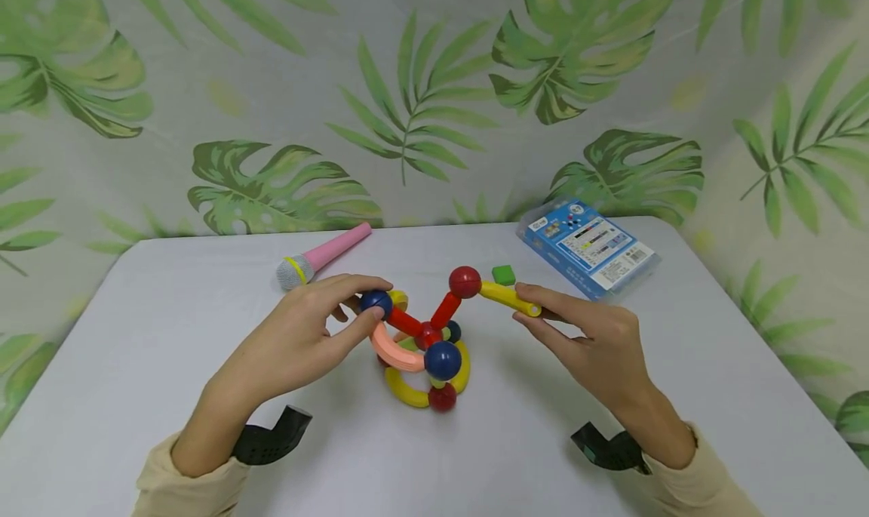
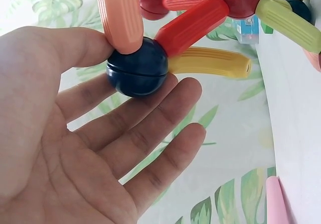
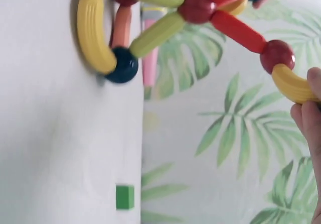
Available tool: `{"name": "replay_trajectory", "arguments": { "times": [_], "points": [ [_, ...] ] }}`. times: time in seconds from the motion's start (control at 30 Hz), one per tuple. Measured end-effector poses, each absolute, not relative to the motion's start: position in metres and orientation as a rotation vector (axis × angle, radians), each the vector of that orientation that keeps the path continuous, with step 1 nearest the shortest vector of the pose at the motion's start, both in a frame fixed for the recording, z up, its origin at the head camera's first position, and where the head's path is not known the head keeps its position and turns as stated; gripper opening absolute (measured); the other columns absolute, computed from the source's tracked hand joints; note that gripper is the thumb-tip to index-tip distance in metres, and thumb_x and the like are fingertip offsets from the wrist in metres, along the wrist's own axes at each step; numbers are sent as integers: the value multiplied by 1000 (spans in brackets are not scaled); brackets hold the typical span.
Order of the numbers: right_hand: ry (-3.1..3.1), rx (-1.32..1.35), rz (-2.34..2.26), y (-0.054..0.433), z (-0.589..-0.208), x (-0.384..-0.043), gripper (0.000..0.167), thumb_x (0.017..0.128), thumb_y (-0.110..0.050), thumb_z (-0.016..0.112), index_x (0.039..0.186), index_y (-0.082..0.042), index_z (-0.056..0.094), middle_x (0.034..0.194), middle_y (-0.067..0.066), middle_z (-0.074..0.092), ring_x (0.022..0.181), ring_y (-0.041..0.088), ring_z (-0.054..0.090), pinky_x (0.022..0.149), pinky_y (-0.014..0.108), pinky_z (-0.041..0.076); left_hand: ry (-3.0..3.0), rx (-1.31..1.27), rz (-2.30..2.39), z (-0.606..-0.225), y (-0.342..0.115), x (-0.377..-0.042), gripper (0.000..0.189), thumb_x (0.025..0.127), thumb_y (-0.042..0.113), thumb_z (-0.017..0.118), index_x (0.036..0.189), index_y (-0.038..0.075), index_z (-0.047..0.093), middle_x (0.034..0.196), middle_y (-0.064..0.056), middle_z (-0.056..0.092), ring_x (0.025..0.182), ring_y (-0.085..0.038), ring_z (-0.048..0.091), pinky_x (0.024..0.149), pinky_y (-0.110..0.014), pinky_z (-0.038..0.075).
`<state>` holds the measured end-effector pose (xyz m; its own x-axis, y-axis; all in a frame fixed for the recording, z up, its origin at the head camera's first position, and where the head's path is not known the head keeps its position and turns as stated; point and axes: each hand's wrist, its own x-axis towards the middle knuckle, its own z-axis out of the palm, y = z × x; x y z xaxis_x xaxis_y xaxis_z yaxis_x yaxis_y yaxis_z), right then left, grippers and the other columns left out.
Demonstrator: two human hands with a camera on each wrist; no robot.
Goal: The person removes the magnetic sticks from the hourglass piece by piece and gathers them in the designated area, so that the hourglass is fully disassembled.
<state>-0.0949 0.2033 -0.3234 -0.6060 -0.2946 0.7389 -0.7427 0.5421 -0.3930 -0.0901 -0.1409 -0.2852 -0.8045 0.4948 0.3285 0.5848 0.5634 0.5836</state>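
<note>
A building toy of balls and rods stands mid-table. My left hand [image 1: 299, 343] pinches a dark blue ball [image 2: 138, 68] on its upper left, thumb on one side and fingers behind. From that ball run a red rod [image 2: 193, 27], a salmon curved rod [image 2: 120, 15] and a yellow rod [image 2: 210, 62]. My right hand [image 1: 600, 340] pinches the free end of a yellow curved rod [image 1: 501, 296], whose other end meets the upper right red ball [image 1: 465, 281]. Red and light green rods [image 3: 158, 34] meet at a central red ball [image 3: 197, 6]. Yellow curved rods [image 1: 407, 391] form part of the base.
Behind my left hand lies a pink toy microphone [image 1: 336, 249]. A small green block [image 1: 504, 275] sits beyond the yellow rod, and a blue printed box [image 1: 584, 245] lies at the back right. Leaf-patterned cloth [image 1: 421, 124] hangs along the white table's [image 1: 204, 290] far edge.
</note>
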Motion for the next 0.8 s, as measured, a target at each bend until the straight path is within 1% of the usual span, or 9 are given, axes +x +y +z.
{"name": "replay_trajectory", "arguments": {
  "times": [0.1,0.2,0.27,0.33,0.4,0.47,0.57,0.67,0.8],
  "points": [
    [-2153,866,1020,198,-323,-90,44,95,-43,71,114,-4,79,106,10,79,98,7,75,74,13,55,-2667,-918,-1060,-286,-140,-90,32,102,21,68,132,10,67,119,8,73,96,-7,67,80,-32,58],
    [-2183,881,1094,192,-325,-87,32,89,-22,82,115,-4,78,107,10,79,97,8,76,76,16,57,-2683,-902,-1053,-285,-140,-90,33,102,23,68,133,10,66,120,8,72,97,-7,66,81,-31,59],
    [-2215,875,1126,189,-328,-86,35,82,-6,86,116,-4,78,108,10,79,94,11,77,76,17,58,-2693,-895,-1047,-285,-140,-89,34,101,23,68,133,11,66,120,9,72,97,-6,66,81,-31,59],
    [-2251,863,1134,187,-330,-86,42,78,4,86,118,-4,77,109,10,79,93,13,77,75,17,58,-2695,-896,-1047,-284,-140,-89,34,101,23,68,133,11,66,120,9,72,98,-6,66,81,-32,59],
    [-2261,866,1105,186,-331,-86,37,83,-4,84,119,-3,77,110,11,78,93,17,78,75,16,57,-2696,-896,-1042,-283,-140,-88,34,101,23,68,134,12,66,121,9,72,98,-6,66,81,-32,59],
    [-2243,894,1033,186,-331,-86,33,92,-19,78,120,-2,76,111,12,78,94,21,78,76,15,56,-2696,-897,-1044,-283,-140,-88,34,101,23,68,134,12,66,121,9,72,98,-6,66,81,-33,59],
    [-2174,964,863,186,-330,-87,43,101,-37,62,121,-2,75,111,12,78,95,26,77,75,16,57,-2701,-891,-1036,-283,-140,-88,35,101,25,68,134,13,66,121,9,71,98,-6,66,81,-33,59],
    [-2119,1024,717,185,-328,-88,45,106,-39,53,123,-3,75,112,13,77,96,28,76,73,21,59,-2702,-887,-1036,-283,-140,-88,34,101,25,68,133,13,66,121,9,71,98,-6,66,81,-32,59],
    [-2077,1029,637,186,-328,-89,42,107,-37,52,122,-5,75,112,11,77,95,26,77,70,24,59,-2700,-884,-1036,-283,-139,-87,34,101,25,68,133,13,66,121,9,71,98,-5,66,82,-31,58]
  ]
}}
